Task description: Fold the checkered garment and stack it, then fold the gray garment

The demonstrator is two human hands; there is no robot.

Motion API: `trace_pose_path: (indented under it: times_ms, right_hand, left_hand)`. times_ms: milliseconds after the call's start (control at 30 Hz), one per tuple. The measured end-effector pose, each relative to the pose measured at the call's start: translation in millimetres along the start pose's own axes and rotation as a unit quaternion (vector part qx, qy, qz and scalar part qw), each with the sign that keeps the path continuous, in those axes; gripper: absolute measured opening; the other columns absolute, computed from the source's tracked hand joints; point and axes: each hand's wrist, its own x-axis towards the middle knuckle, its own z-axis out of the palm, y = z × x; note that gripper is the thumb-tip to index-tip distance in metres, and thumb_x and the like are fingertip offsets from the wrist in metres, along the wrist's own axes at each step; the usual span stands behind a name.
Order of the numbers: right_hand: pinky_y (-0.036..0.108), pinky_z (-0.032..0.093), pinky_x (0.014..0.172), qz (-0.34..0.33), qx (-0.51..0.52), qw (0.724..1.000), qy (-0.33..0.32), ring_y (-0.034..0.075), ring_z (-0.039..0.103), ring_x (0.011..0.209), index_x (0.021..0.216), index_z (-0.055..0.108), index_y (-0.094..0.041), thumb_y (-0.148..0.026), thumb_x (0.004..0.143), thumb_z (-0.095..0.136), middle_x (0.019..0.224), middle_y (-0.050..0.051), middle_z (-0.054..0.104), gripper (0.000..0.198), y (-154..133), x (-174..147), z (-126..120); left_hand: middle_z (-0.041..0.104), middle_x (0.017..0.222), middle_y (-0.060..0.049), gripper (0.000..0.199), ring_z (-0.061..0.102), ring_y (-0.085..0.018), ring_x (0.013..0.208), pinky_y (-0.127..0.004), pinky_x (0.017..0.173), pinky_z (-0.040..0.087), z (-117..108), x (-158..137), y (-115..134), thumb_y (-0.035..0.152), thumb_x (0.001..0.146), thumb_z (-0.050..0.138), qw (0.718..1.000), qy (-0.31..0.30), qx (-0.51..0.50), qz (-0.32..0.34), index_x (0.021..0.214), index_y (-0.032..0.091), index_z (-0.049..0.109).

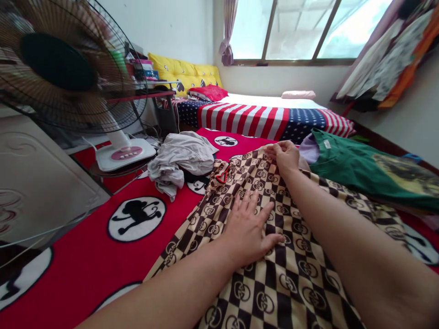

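Note:
A brown and tan checked garment (264,292) with a printed emblem pattern lies spread out in front of me. A red-edged trim shows near its upper left. My left hand (248,228) rests flat on the cloth, fingers spread. At the garment's far edge, my right hand (286,155) pinches the fabric between thumb and fingers. Left of the garment lies a crumpled grey cloth (185,155). To the right is a green garment (363,164) with a printed picture, laid flat.
A red blanket (85,260) with black figures in white ovals lies underneath. A standing fan (58,61) is at the left. Behind is a bed with a flag-patterned cover (240,119) and a yellow cushion (171,71). Clothes (394,59) hang at the upper right.

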Motion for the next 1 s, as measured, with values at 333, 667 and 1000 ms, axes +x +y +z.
trace_pose_path:
  times_ms: [333, 667, 1000]
  right_hand:
    - [0.034, 0.049, 0.095, -0.044, -0.022, 0.994, -0.095, 0.02, 0.062, 0.11, 0.108, 0.058, -0.02, -0.032, 0.082, 0.062, 0.119, 0.01, 0.066, 0.029, -17.8, -53.7, -24.5]
    - [0.037, 0.053, 0.085, -0.142, -0.255, 0.956, 0.034, 0.025, 0.062, 0.105, 0.09, 0.067, -0.024, -0.034, 0.083, 0.057, 0.114, 0.007, 0.065, 0.016, -10.5, -158.9, -150.6]
    - [0.034, 0.047, 0.069, -0.007, -0.429, 0.903, 0.038, 0.025, 0.066, 0.082, 0.098, 0.07, -0.021, -0.048, 0.082, 0.051, 0.089, 0.008, 0.073, 0.037, 1.3, -106.0, -194.9]
  left_hand:
    - [0.019, 0.159, -0.01, 0.076, 0.009, -0.034, 0.147, -0.056, 0.117, 0.011, 3.5, 1.9, -3.0, 0.073, 0.085, 0.036, 1.0, -0.011, 0.016, -0.003, 0.147, 0.028, 0.035]
    - [0.021, 0.159, -0.006, 0.071, 0.01, -0.035, 0.147, -0.058, 0.116, 0.008, 6.2, 2.5, -2.8, 0.072, 0.086, 0.034, 0.999, -0.024, 0.03, 0.005, 0.145, 0.032, 0.039]
    - [0.021, 0.159, -0.009, 0.07, 0.012, -0.034, 0.146, -0.057, 0.116, 0.01, 6.0, 3.0, -3.3, 0.071, 0.087, 0.033, 0.999, -0.024, 0.042, 0.005, 0.144, 0.032, 0.041]
